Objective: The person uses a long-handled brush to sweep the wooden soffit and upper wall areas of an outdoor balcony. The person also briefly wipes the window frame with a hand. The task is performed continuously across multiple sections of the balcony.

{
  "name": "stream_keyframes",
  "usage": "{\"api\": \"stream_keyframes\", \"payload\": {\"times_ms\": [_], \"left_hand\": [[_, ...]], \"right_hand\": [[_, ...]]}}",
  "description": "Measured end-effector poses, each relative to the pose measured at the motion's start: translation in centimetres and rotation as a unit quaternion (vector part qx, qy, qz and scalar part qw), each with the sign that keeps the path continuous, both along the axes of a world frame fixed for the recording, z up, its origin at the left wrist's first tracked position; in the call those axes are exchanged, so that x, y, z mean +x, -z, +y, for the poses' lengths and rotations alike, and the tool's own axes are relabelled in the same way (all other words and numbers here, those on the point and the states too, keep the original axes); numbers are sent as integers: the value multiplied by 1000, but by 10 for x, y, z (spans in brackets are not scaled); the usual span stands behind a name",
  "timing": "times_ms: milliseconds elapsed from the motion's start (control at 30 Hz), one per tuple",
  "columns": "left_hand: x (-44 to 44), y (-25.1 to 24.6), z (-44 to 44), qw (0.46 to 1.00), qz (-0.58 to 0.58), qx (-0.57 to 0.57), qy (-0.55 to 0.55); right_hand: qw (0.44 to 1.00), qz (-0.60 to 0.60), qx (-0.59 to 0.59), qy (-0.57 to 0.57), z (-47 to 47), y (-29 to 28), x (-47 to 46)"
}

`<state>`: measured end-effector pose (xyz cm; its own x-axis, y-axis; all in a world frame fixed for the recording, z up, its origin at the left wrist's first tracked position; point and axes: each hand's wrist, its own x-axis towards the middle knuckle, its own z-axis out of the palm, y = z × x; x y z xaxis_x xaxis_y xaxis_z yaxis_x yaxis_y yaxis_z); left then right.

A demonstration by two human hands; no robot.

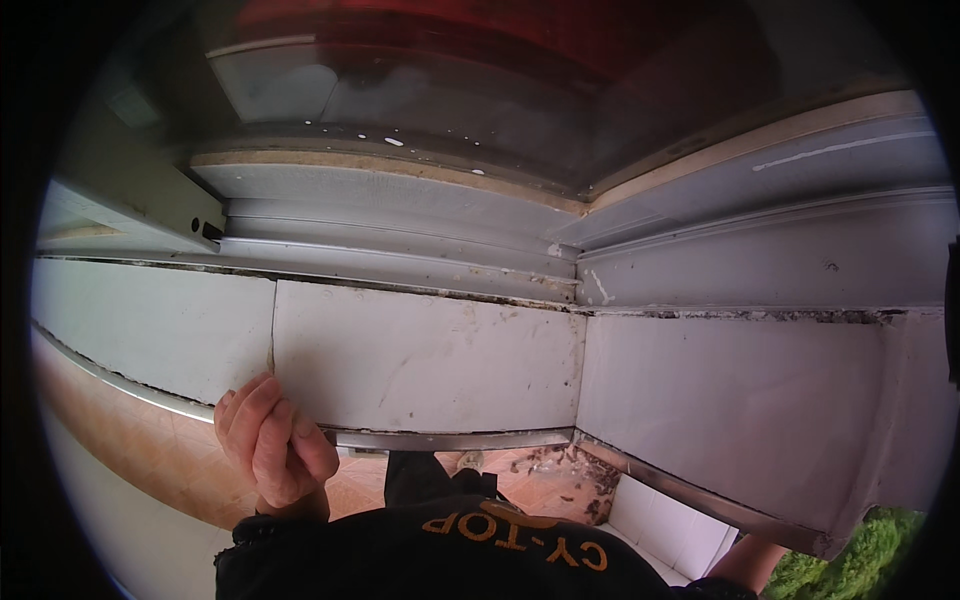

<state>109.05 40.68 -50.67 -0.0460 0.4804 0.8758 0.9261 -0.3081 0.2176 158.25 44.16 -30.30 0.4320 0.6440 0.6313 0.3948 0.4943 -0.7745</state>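
My left hand [276, 442] is raised over the front edge of the white tiled sill [427, 360], near the joint between two tiles. Its fingers are curled in towards the palm, and nothing shows between them. The joint is dark and partly hidden by the fingertips. Of my right arm, only part of the forearm [754, 561] shows beyond the sill's metal edging [697, 491] at the lower right; the hand itself is out of view. Dark grime and flaking filler line the back seam of the sill, below the grey metal window frame [397, 251].
Window glass [465, 97] with white specks rises behind the frame, which turns a corner. A metal sash [142, 187] stands at the left. Below the sill lie a pinkish tiled floor [180, 457], scattered dark debris [592, 491] and white wall tiles [667, 525]. Green foliage [877, 555] shows at lower right.
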Motion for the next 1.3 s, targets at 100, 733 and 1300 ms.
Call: {"api": "stream_keyframes", "payload": {"times_ms": [100,733,1300], "left_hand": [[-3,-1,1,1000,-3,-12,23],[6,-14,14,998,-37,42,0],[11,-36,13,997,-76,-12,-22]], "right_hand": [[1000,4,3,-2,2,2,-7],[998,49,-11,-42,17,-4,-19],[990,80,-13,-119,13,-8,-22]]}}
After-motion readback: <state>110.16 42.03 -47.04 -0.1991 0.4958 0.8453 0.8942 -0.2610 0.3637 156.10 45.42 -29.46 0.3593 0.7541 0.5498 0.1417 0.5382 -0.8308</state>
